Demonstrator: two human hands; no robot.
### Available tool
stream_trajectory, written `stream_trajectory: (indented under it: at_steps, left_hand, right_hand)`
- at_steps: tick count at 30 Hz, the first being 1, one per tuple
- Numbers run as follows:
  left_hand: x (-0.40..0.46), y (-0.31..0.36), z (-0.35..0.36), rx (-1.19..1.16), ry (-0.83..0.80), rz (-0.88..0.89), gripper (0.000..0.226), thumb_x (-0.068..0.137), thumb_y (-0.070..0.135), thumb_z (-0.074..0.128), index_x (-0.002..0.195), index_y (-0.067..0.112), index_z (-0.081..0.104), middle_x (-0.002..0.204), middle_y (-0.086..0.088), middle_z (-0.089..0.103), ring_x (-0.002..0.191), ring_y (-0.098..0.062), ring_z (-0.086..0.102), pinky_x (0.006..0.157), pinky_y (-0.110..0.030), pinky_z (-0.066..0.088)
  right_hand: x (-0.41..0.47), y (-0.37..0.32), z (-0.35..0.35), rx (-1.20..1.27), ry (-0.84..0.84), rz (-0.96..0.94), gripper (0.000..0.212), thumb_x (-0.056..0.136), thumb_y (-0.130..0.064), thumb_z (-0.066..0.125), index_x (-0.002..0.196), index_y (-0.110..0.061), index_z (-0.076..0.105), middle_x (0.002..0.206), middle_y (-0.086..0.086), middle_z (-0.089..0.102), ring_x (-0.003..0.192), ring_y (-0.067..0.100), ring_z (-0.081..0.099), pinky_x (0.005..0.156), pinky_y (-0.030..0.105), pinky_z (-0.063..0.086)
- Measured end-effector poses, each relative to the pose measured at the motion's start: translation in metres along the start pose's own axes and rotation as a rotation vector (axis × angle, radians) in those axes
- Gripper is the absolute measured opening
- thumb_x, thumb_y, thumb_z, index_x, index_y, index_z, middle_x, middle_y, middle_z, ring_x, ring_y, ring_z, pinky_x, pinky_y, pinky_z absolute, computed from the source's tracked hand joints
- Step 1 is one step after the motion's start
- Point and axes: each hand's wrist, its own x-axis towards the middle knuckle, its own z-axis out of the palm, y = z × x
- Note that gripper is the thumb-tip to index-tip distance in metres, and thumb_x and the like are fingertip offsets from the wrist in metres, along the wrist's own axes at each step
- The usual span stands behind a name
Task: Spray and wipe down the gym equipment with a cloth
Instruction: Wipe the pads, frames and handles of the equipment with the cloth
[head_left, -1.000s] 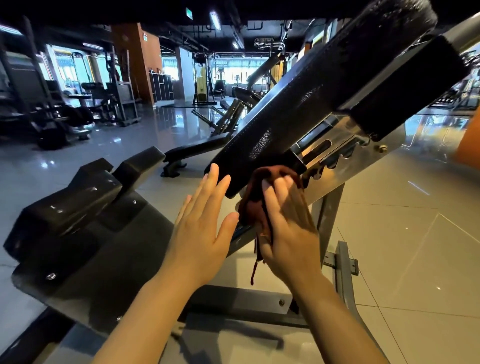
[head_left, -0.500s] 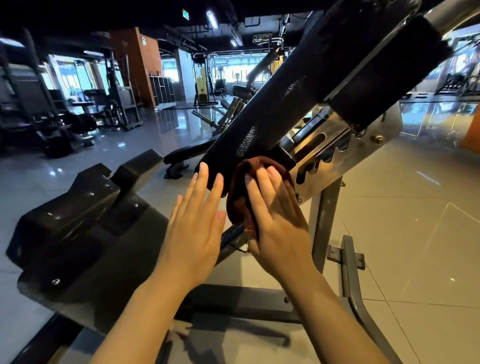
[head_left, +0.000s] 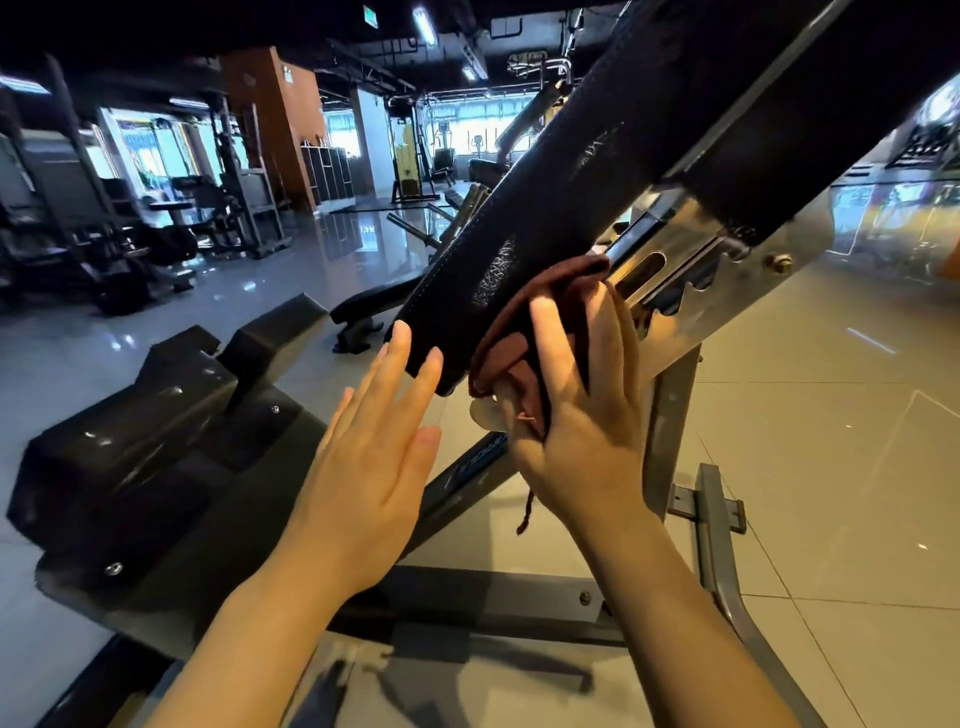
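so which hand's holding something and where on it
The right hand presses the bunched cloth against the pad's side. The left hand holds nothing.

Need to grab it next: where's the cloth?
Head view, centre: the cloth is pressed by the right hand against the black pad's lower end.

Upper end of the black pad (head_left: 597, 208) beyond the top edge
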Motion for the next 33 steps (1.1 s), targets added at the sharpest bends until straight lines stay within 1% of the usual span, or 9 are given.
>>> stream_trajectory:
  at_steps: [5, 9, 12, 16, 20, 24, 26, 30, 33]
  left_hand:
    - [0.0, 0.0, 0.003, 0.007, 0.001, 0.0, 0.053, 0.095, 0.052, 0.016, 0.146, 0.045, 0.004, 0.153, 0.033, -0.018, 0.143, 0.01, -0.014, 0.106, -0.002, -0.014]
    - [0.001, 0.004, 0.005, 0.002, 0.008, -0.016, 0.055, 0.095, 0.053, 0.015, 0.147, 0.042, 0.004, 0.152, 0.034, -0.021, 0.142, 0.009, -0.015, 0.104, 0.0, -0.015]
    - [0.002, 0.008, 0.008, -0.011, 0.02, -0.036, 0.057, 0.093, 0.056, 0.013, 0.147, 0.041, 0.002, 0.149, 0.036, -0.024, 0.141, 0.01, -0.018, 0.101, 0.003, -0.015]
    - [0.002, 0.012, 0.011, -0.031, 0.028, -0.048, 0.06, 0.091, 0.058, 0.012, 0.147, 0.041, -0.001, 0.148, 0.035, -0.026, 0.14, 0.01, -0.021, 0.1, 0.004, -0.014]
    - [0.002, 0.011, 0.012, -0.029, 0.018, -0.042, 0.06, 0.091, 0.058, 0.012, 0.146, 0.041, -0.003, 0.148, 0.034, -0.028, 0.139, 0.01, -0.023, 0.1, 0.004, -0.014]
    - [0.002, 0.008, 0.011, -0.023, 0.004, -0.039, 0.061, 0.09, 0.059, 0.012, 0.146, 0.042, -0.004, 0.149, 0.033, -0.028, 0.14, 0.011, -0.022, 0.099, 0.004, -0.014]
    - [0.001, 0.008, 0.011, -0.021, 0.001, -0.04, 0.061, 0.09, 0.059, 0.011, 0.147, 0.042, -0.004, 0.149, 0.034, -0.028, 0.14, 0.01, -0.022, 0.1, 0.003, -0.014]
    - [0.0, 0.007, 0.01, 0.001, -0.002, -0.037, 0.062, 0.09, 0.059, 0.01, 0.147, 0.042, -0.005, 0.148, 0.034, -0.03, 0.139, 0.011, -0.024, 0.103, -0.003, -0.014]
    - [-0.001, 0.004, 0.01, 0.023, -0.002, -0.015, 0.06, 0.091, 0.056, 0.01, 0.147, 0.04, -0.006, 0.148, 0.034, -0.03, 0.139, 0.01, -0.024, 0.109, -0.012, -0.012]
  right_hand:
    - [0.011, 0.005, -0.014, 0.345, -0.003, 0.025, 0.066, 0.086, -0.078, 0.034, 0.137, -0.036, 0.036, 0.15, 0.01, 0.029, 0.139, 0.024, 0.029, 0.11, 0.038, 0.037]
    - [0.008, -0.004, -0.02, 0.305, 0.097, 0.038, 0.042, 0.097, -0.045, 0.047, 0.133, -0.026, 0.055, 0.124, 0.011, 0.06, 0.116, 0.018, 0.051, 0.089, 0.036, 0.056]
    - [0.01, -0.005, -0.02, 0.179, 0.19, -0.02, 0.033, 0.095, -0.021, 0.057, 0.126, -0.009, 0.062, 0.114, 0.012, 0.065, 0.111, 0.02, 0.046, 0.085, 0.024, 0.049]
    - [0.007, -0.011, -0.009, 0.197, 0.109, 0.027, 0.043, 0.098, -0.027, 0.053, 0.139, -0.023, 0.042, 0.142, 0.015, 0.046, 0.135, 0.03, 0.041, 0.099, 0.045, 0.05]
    - [0.005, -0.01, -0.001, 0.28, 0.047, 0.113, 0.044, 0.096, -0.039, 0.05, 0.137, -0.029, 0.037, 0.145, 0.012, 0.041, 0.138, 0.029, 0.036, 0.102, 0.047, 0.047]
    - [0.009, -0.014, -0.008, 0.547, -0.009, 0.417, 0.03, 0.093, -0.04, 0.06, 0.11, -0.015, 0.064, 0.094, 0.005, 0.067, 0.098, 0.018, 0.063, 0.093, 0.048, 0.052]
    - [0.013, -0.012, -0.017, 0.573, 0.094, 0.373, 0.008, 0.094, -0.02, 0.062, 0.086, -0.02, 0.063, 0.071, -0.018, 0.055, 0.076, -0.003, 0.059, 0.089, 0.046, 0.052]
    - [0.017, 0.0, -0.023, 0.651, 0.246, 0.237, 0.029, 0.094, -0.006, 0.058, 0.119, -0.021, 0.056, 0.11, -0.031, 0.05, 0.109, -0.014, 0.049, 0.093, 0.017, 0.048]
    - [0.008, 0.011, -0.024, 0.656, 0.337, 0.211, 0.033, 0.094, -0.005, 0.058, 0.122, -0.022, 0.052, 0.115, -0.015, 0.055, 0.113, 0.001, 0.054, 0.093, 0.032, 0.053]
